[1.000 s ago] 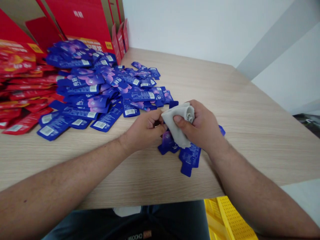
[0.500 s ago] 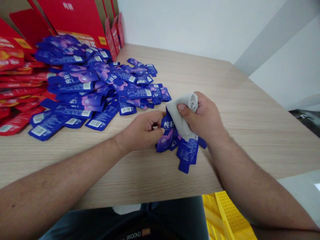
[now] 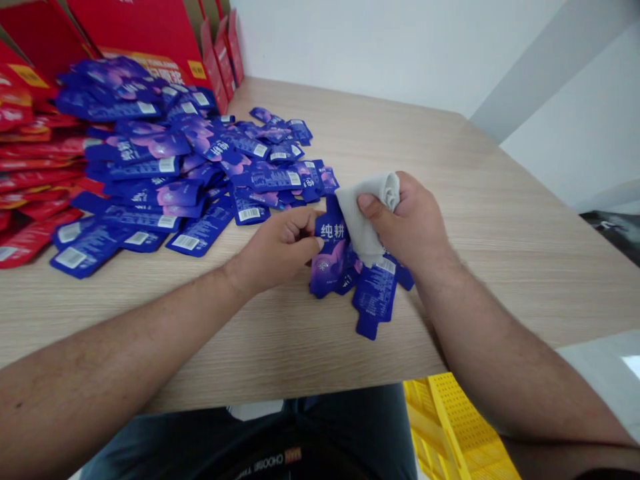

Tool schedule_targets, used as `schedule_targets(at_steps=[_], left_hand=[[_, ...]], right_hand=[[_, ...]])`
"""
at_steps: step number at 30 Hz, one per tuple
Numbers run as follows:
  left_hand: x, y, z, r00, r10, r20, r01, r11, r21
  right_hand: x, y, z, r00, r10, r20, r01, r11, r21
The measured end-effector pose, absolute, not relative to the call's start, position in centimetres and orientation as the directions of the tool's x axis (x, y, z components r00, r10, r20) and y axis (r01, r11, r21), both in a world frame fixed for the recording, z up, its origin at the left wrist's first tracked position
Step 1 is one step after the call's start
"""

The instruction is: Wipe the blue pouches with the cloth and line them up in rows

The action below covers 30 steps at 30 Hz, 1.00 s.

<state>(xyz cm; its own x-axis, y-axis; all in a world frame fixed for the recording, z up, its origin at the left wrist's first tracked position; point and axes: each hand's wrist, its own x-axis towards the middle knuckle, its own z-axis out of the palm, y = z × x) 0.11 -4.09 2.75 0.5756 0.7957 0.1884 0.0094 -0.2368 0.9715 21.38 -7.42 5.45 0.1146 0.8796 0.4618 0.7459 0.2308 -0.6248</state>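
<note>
My left hand (image 3: 280,248) pinches the top edge of a blue-purple pouch (image 3: 331,257) with white characters, holding it just above the wooden table (image 3: 450,180). My right hand (image 3: 410,227) is closed round a crumpled grey-white cloth (image 3: 367,213) that presses on the right side of that pouch. A couple more blue pouches (image 3: 375,300) lie under and beside my right hand, near the table's front edge.
A large heap of blue pouches (image 3: 190,167) spreads over the table's left half, with red pouches (image 3: 35,180) stacked at the far left. Red cartons (image 3: 150,33) stand against the back wall. A yellow perforated crate (image 3: 460,427) sits on the floor below the table.
The cloth slid off to the right, uncovering the pouch's printed face. Both hands rose slightly and the pouch now stands more upright in my left fingers.
</note>
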Motion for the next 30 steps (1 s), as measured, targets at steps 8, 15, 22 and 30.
schedule_targets(at_steps=[8,15,22,30], left_hand=[[0.6,-3.9,3.2,0.411,0.91,-0.056,-0.295,0.19,0.936],[0.5,-3.6,3.5,0.369,0.926,-0.078,-0.341,0.213,0.916],[1.2,-3.9,3.1,0.371,0.924,-0.096,-0.323,0.225,0.919],[1.2,-4.7,3.3,0.429,0.892,-0.143,-0.327,0.301,0.896]], right_hand=[[20.0,-8.4,5.5,-0.207,0.904,0.375,0.699,0.405,-0.59],[20.2,-8.4,5.5,-0.281,0.899,0.336,0.612,0.437,-0.659],[19.6,-8.0,4.9,-0.351,0.817,0.457,0.655,0.563,-0.503],[22.5,-7.0,5.6,0.201,0.905,0.376,0.54,0.218,-0.813]])
